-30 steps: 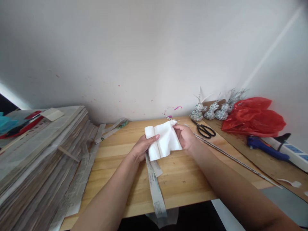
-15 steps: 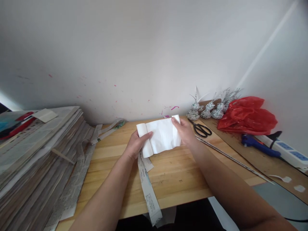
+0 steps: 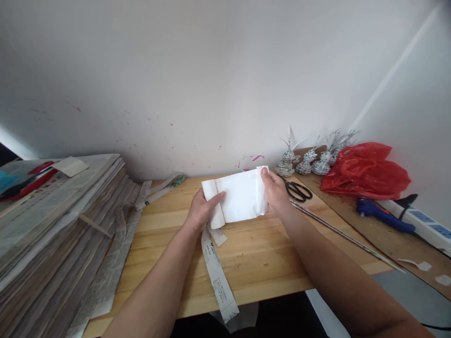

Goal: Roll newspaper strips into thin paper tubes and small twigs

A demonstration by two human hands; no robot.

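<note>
A strip of white paper (image 3: 240,195), rolled at both ends, is stretched between my hands above the wooden table. My left hand (image 3: 204,206) grips the thicker roll at its left end, thumb on top. At the right end my right hand (image 3: 275,188) pinches a narrower roll, thumb pressed near its upper corner. The fingers of both hands are mostly hidden behind the paper. Below my left hand a printed newspaper strip (image 3: 218,277) lies across the table and hangs over its front edge, beside a shorter piece of newspaper (image 3: 219,237).
Left stands a tall stack of newspapers (image 3: 81,225) with a red-handled tool (image 3: 35,178) on top. Right are black scissors (image 3: 298,190), a thin paper rod (image 3: 345,234), small woven paper gourds (image 3: 287,164), a red plastic bag (image 3: 366,171), a blue glue gun (image 3: 384,218) and a power strip (image 3: 423,223).
My right hand has shifted slightly right and the flat stretch of paper between the two rolled ends is a little longer. The whole view has shifted slightly.
</note>
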